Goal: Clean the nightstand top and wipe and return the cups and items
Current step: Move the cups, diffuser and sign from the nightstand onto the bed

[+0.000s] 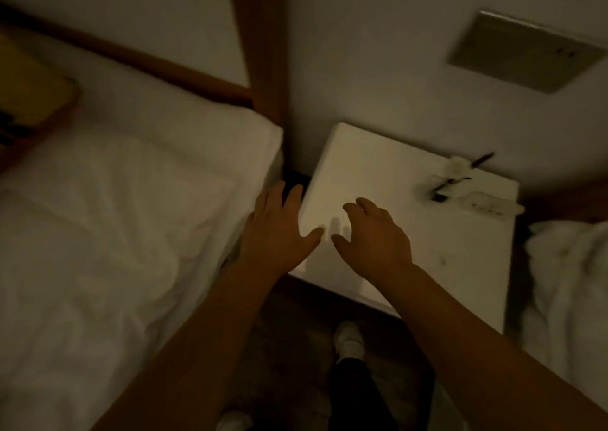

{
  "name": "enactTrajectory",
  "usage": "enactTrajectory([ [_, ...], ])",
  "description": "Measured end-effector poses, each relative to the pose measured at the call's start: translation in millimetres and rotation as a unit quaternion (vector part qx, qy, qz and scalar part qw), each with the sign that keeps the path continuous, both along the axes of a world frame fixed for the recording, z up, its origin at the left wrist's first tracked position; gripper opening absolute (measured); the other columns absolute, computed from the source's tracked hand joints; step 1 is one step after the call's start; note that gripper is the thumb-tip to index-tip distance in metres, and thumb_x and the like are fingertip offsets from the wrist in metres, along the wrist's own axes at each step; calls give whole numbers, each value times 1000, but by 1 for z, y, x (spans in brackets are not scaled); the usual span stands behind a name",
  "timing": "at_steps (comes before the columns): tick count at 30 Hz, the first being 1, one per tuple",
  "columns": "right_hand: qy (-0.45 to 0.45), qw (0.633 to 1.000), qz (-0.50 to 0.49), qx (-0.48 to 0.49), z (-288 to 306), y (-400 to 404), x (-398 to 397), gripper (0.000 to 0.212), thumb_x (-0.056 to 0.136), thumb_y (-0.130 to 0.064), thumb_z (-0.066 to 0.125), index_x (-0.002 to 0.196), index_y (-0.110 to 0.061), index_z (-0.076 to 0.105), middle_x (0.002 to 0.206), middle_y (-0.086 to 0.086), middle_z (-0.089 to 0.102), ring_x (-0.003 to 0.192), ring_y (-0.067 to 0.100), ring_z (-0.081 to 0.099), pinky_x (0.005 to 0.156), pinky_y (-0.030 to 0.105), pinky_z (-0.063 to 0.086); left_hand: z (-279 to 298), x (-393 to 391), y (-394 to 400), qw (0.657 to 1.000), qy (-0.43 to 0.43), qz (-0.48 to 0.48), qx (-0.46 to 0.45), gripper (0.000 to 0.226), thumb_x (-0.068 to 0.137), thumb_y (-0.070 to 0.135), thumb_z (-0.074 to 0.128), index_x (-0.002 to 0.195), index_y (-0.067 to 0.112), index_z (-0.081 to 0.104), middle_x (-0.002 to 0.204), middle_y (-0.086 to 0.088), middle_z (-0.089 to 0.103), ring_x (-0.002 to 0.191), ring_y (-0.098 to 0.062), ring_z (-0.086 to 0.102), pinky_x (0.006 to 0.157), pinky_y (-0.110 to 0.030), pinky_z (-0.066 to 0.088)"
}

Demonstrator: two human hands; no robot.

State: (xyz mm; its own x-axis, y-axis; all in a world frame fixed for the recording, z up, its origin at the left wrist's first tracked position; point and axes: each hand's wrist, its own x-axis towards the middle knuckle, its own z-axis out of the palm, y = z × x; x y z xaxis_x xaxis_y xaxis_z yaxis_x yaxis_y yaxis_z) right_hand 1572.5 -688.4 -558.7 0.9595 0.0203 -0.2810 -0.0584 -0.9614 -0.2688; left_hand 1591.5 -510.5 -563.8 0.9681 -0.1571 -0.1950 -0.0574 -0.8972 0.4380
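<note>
The room is dim and the view is blurred. A white nightstand (378, 167) stands between two beds, against the wall. My left hand (279, 230) hovers over its near left corner, fingers spread, holding nothing. My right hand (375, 236) hovers over the front part of the top, fingers apart and empty. At the far right of the top lie small items (457, 177): a white object, dark thin pieces that may be a pen or cable, and a flat white card-like thing (490, 205). No cups are in view.
A bed with white linen (115, 233) lies to the left, with a wooden headboard (260, 52) behind it. A second white bed (569, 282) is at the right. A wall plate (526, 52) sits above the nightstand. My feet (348, 335) are on the dark floor below.
</note>
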Motion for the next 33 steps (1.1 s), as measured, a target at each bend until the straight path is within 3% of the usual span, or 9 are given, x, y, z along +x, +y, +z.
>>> enactTrajectory([
  [5, 27, 994, -106, -6, -13, -109, -16, 59, 89, -49, 54, 140, -23, 39, 153, 3, 30, 132, 27, 37, 92, 42, 44, -19, 17, -111, 995, 16, -98, -4, 91, 82, 65, 56, 152, 24, 16, 159, -8, 16, 143, -30, 17, 109, -50, 31],
  [9, 19, 983, -181, -10, -24, -175, -27, 54, 88, -46, 56, 134, -21, 46, 146, 3, 41, 129, 26, 39, 92, 41, 45, -38, 28, -178, 990, 62, -123, -22, 96, 82, 64, 58, 153, 22, 10, 161, -7, 12, 145, -26, 12, 111, -46, 26],
  [14, -38, 969, -233, -68, -36, -237, -22, 68, 80, -40, 66, 137, -14, 41, 149, 12, 33, 138, 34, 22, 109, 50, 30, -62, 49, -237, 986, 112, -107, -57, 103, 80, 61, 64, 154, 20, 6, 162, -5, 9, 147, -26, 9, 115, -45, 20],
  [17, -45, 969, -229, -81, -46, -260, -6, 75, 78, -38, 67, 141, -14, 35, 152, 15, 27, 140, 37, 18, 111, 54, 25, -74, 65, -259, 987, 93, -94, -89, 101, 76, 55, 72, 152, 17, 17, 157, -7, 22, 142, -27, 20, 111, -42, 26],
  [21, -21, 976, -200, -86, -62, -275, 14, 76, 82, -40, 64, 146, -19, 28, 155, 11, 23, 142, 34, 15, 109, 54, 29, -86, 84, -276, 985, 59, -72, -148, 83, 68, 39, 84, 136, 13, 43, 134, -9, 48, 124, -28, 45, 104, -34, 34],
  [23, 0, 980, -183, -81, -70, -281, 21, 74, 84, -39, 62, 146, -20, 26, 156, 10, 22, 143, 33, 15, 109, 53, 28, -92, 90, -280, 980, 99, -71, -159, 82, 70, 38, 82, 137, 12, 42, 134, -10, 50, 124, -27, 48, 105, -43, 42],
  [25, 22, 983, -171, -66, -76, -284, 27, 69, 87, -37, 60, 145, -21, 27, 155, 9, 24, 142, 32, 17, 108, 52, 29, -97, 93, -282, 976, 143, -47, -158, 84, 74, 40, 79, 141, 11, 37, 137, -11, 50, 124, -26, 50, 101, -43, 45],
  [29, 13, 989, -132, -68, -81, -287, 37, 47, 92, -27, 52, 137, -20, 42, 135, 9, 49, 122, 32, 42, 90, 46, 45, -100, 100, -289, 971, 131, -46, -193, 59, 78, 34, 76, 127, 11, 52, 123, -8, 59, 114, -24, 56, 96, -42, 48],
  [33, 10, 991, -98, -92, -79, -290, 45, 29, 95, -29, 47, 123, -21, 50, 110, 7, 59, 101, 30, 53, 73, 42, 46, -100, 104, -294, 959, 127, -37, -252, 42, 77, 24, 78, 114, 14, 61, 113, -8, 63, 108, -25, 60, 92, -48, 51],
])
